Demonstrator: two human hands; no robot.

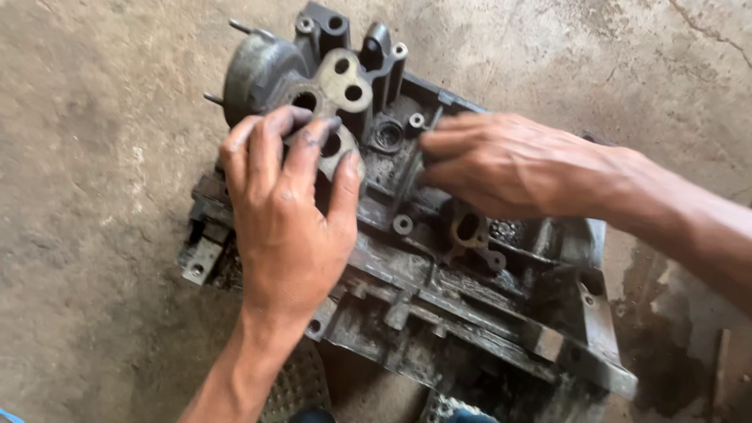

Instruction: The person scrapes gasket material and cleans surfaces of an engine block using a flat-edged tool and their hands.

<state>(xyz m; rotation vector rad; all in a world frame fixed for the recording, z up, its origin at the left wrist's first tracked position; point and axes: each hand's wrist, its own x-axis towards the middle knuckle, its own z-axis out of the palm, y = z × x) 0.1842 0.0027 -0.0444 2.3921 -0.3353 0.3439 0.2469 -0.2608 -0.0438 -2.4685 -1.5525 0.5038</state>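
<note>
Nearest, the left hand (286,211) lies flat on the greasy engine casing (439,298), its fingers spread and pressing a pale metal bracket with round holes (345,82) against the casting's upper end. Beyond it, the right hand (501,164) has its fingers close together at a small boss; whether they pinch anything I cannot tell. The casing sits on a concrete floor (94,235). Seating looks underway; aligning holes seems next.
</note>
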